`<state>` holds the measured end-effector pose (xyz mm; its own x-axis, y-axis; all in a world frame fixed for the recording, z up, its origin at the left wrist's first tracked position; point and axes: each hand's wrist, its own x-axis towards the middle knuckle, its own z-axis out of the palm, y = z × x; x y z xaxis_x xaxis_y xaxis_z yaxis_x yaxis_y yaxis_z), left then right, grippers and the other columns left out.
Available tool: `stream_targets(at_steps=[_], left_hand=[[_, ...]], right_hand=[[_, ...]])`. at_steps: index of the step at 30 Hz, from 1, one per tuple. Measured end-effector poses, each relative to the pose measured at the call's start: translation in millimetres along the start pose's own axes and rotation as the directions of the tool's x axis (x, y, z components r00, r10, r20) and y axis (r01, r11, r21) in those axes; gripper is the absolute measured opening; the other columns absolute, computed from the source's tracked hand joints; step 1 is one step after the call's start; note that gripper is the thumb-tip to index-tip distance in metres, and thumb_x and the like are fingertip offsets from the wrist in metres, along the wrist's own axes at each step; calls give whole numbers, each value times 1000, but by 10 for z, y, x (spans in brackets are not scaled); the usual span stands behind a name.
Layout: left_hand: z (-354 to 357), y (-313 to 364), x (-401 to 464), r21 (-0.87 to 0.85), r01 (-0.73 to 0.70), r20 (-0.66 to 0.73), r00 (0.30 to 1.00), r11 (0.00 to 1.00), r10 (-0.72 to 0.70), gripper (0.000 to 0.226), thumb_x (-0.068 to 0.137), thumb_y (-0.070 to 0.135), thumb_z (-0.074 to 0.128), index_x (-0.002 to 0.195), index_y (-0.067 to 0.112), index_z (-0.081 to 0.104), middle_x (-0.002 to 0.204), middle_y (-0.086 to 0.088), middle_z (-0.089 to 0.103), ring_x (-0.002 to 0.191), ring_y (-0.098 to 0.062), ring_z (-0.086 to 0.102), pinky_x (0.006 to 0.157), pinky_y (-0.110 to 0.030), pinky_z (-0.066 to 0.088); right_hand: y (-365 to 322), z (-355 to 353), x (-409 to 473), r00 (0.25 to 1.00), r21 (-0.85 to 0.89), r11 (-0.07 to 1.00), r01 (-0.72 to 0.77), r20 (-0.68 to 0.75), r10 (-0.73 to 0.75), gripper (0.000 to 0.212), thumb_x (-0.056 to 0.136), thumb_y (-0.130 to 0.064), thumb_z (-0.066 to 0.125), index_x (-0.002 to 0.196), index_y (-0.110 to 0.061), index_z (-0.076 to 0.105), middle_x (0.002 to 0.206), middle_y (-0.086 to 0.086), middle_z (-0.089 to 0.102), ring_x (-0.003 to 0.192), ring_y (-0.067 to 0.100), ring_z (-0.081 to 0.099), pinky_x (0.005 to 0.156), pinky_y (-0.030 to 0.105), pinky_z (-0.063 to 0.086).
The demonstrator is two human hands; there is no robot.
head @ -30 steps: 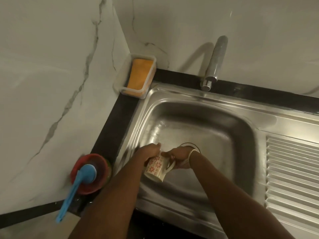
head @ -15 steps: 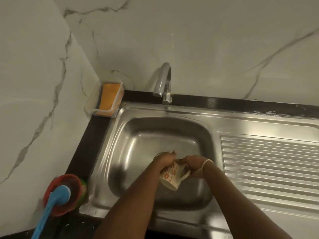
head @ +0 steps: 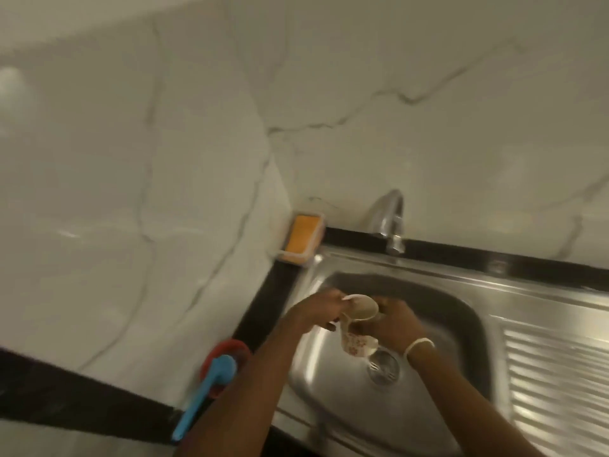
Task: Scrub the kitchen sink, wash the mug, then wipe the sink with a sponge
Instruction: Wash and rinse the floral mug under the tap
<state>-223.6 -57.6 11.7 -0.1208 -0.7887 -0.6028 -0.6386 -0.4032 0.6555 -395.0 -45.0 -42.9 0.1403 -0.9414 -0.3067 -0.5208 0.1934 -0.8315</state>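
Steel sink (head: 329,384) sits under the flowered mug (head: 357,328), which both hands hold tipped with its mouth up: left hand (head: 316,310) fingers curl on the rim, right hand (head: 393,323) fingers wrap its far side.

Motion blur smears mug (head: 357,328); left hand (head: 321,310) grip unclear

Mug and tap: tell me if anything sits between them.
Nothing visible does. The mug, held by the left hand and right hand, hangs over the sink basin; the space up to the tap is open.
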Motion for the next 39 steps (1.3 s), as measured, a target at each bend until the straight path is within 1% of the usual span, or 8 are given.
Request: stream_targets(at_steps=[3, 6, 11, 14, 19, 30, 35, 39], left_hand=[[-586, -38, -127, 11, -31, -104, 994, 999, 32, 49, 80, 49, 72, 117, 19, 61, 110, -4, 67, 93, -16, 65, 74, -32, 59], [-1050, -85, -118, 59, -22, -183, 982, 998, 32, 65, 61, 66, 78, 107, 20, 67, 100, -6, 71, 89, -23, 71, 78, -44, 60], [-1436, -191, -36, 324, 86, -235, 972, 942, -8, 62, 58, 42, 73, 113, 16, 61, 102, -9, 67, 88, -26, 67, 79, -40, 58], [-1591, -372, 20, 450, 88, -194, 981, 889, 1, 57, 70, 28, 73, 121, 10, 56, 116, -12, 62, 97, -26, 62, 78, -33, 52], [-1632, -692, 218, 647, 108, -231, 971, 755, 59, 70, 73, 26, 79, 133, 7, 47, 130, -13, 55, 113, -29, 58, 88, -35, 48], [-1637, -824, 351, 787, 71, -208, 966, 612, 155, 45, 85, 20, 68, 127, 9, 54, 122, -12, 59, 110, -27, 60, 88, -33, 48], [-1613, -751, 391, 844, 55, -146, 981, 533, 131, 42, 96, 21, 51, 133, 1, 50, 126, -17, 58, 113, -32, 58, 90, -35, 46], [-1586, -729, 426, 905, 27, -114, 977, 424, 181, 42, 98, 20, 50, 136, 1, 48, 130, -16, 57, 117, -30, 58, 94, -36, 46]], right_hand=[[-586, 229, 192, 995, -110, 989, 95, -28, -99, 48, 57, -49, 87, 97, -27, 72, 85, -9, 72, 77, 8, 67, 68, 22, 48], [-1051, 614, 360, 996, -5, 996, 90, -11, -90, 45, 56, -40, 83, 93, -20, 68, 80, -6, 71, 74, 10, 69, 72, 29, 57], [-1360, 1340, 554, 995, 126, 989, 83, 40, -89, 53, 64, -18, 80, 113, -16, 61, 96, -1, 71, 84, 12, 68, 65, 25, 57], [-1392, 1686, 601, 996, 230, 970, 85, 16, -91, 32, 77, -11, 72, 107, -14, 63, 93, 9, 71, 84, 22, 70, 74, 41, 60], [-968, 2294, 962, 998, 269, 963, 26, 44, -40, 50, 69, -28, 71, 112, -11, 52, 94, 15, 66, 86, 36, 69, 68, 53, 58], [-1349, 2406, 627, 996, 194, 981, 21, -84, -5, 46, 83, -7, 66, 120, -12, 39, 109, 8, 62, 93, 18, 64, 80, 35, 57], [-1368, 2472, 587, 990, 246, 969, -13, -134, 47, 49, 86, -18, 68, 123, -14, 35, 104, 2, 63, 87, 13, 63, 62, 15, 48], [-1381, 2531, 599, 985, 316, 949, -17, -157, 70, 47, 88, -25, 67, 123, -19, 36, 108, 1, 62, 92, 14, 63, 74, 23, 51]])
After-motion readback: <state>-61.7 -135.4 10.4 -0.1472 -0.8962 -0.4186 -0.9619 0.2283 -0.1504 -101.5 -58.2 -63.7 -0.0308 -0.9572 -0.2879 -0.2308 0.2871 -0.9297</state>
